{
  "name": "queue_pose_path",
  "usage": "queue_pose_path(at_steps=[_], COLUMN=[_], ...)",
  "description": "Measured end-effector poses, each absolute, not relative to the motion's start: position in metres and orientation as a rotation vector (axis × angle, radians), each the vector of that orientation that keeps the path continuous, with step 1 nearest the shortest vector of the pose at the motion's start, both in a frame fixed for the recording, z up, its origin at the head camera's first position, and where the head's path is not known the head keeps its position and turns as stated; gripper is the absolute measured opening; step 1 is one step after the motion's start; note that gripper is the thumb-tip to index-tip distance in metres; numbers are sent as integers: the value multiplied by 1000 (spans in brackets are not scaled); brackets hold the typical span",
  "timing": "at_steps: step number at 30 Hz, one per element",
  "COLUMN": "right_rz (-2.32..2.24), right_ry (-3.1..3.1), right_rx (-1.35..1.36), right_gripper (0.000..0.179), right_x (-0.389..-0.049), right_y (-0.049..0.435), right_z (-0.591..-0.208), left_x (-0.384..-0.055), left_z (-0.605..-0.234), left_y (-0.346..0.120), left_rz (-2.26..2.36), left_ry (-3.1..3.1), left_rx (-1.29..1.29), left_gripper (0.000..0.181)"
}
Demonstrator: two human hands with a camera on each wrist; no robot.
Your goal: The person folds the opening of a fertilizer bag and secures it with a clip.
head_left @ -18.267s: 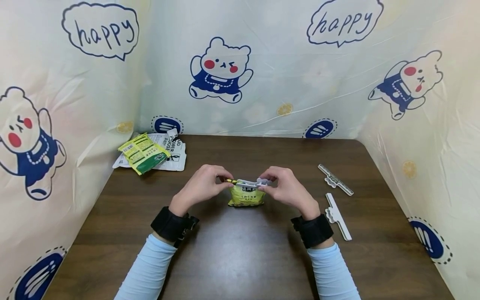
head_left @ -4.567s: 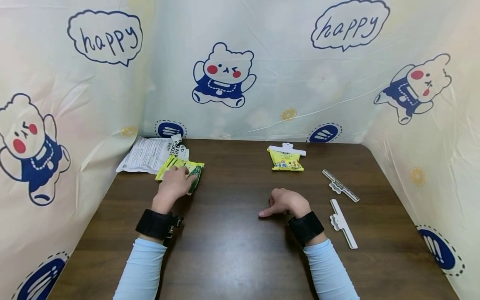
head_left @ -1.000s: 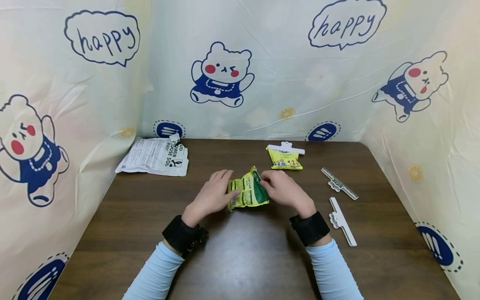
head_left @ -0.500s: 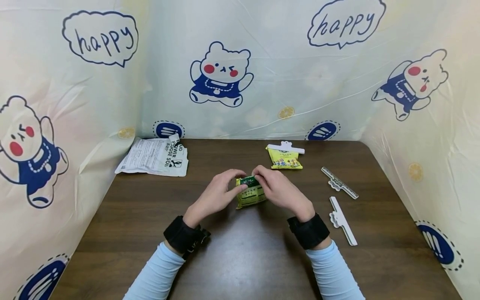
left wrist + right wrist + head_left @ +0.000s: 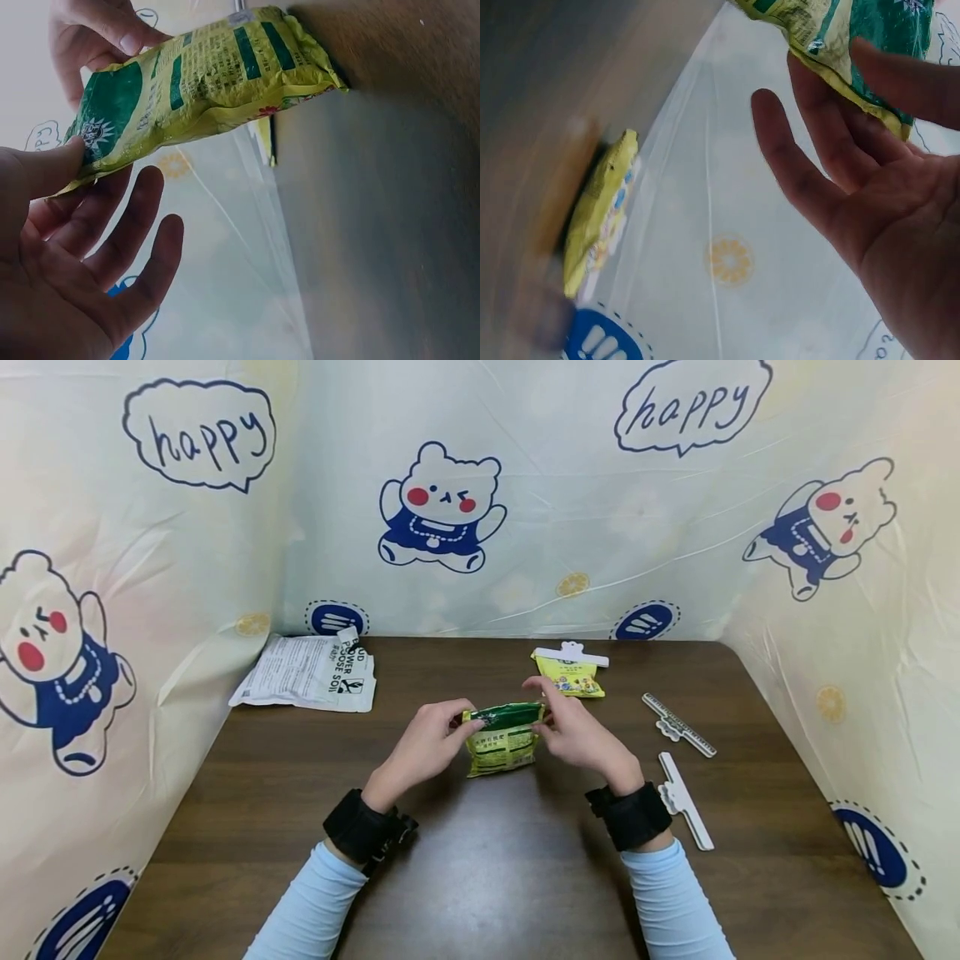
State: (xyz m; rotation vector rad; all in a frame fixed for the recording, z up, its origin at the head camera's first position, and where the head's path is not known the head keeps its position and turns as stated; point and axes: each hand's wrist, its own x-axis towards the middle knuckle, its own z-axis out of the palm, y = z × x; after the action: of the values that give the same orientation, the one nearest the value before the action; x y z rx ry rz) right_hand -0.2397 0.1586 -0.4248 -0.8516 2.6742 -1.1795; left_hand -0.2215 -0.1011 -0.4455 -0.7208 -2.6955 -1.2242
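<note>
A yellow-and-green packet (image 5: 501, 750) of crinkled plastic stands upright over the middle of the table, its green band uppermost. At its upper left corner my left hand (image 5: 422, 745) pinches the edge between thumb and fingers; in the left wrist view the other fingers spread away from the packet (image 5: 214, 86). My right hand (image 5: 588, 737) grips the upper right edge, with the thumb on the near face and fingers behind, as the right wrist view shows. Behind that hand lies a second yellow packet (image 5: 567, 680), a white bag clip (image 5: 572, 655) across its top.
Two more bag clips lie at the right: a ruler-marked clip (image 5: 679, 725) and, nearer me, a plain white clip (image 5: 686, 802). A white printed bag (image 5: 300, 675) lies at the back left. Patterned sheeting (image 5: 562, 510) walls the brown table (image 5: 480, 877) on three sides.
The yellow-and-green packet came from the back left to the middle and was turned with its green band up. My right hand has since shifted to the right edge. The second packet now lies clipped at the back.
</note>
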Motion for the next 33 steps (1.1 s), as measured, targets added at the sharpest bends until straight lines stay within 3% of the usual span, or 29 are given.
queue_pose_path(at_steps=[5, 11, 20, 33], right_rz=[-1229, -1283, -1481, -1419], right_ry=[2614, 2521, 2537, 2569], right_rx=[-901, -958, -909, -846], right_gripper=[57, 58, 62, 27], right_x=[-239, -235, -236, -243], right_y=[153, 143, 136, 137], right_z=[-427, -426, -430, -443], left_x=[-220, -217, -214, -215], left_z=[-443, -435, -433, -436], left_y=[-102, -99, -98, -93], left_rz=[-1234, -1236, -1236, -1296], left_ry=[-2712, -2687, -2563, -2627], left_rx=[-742, -847, -670, -466], left_gripper=[7, 15, 15, 17])
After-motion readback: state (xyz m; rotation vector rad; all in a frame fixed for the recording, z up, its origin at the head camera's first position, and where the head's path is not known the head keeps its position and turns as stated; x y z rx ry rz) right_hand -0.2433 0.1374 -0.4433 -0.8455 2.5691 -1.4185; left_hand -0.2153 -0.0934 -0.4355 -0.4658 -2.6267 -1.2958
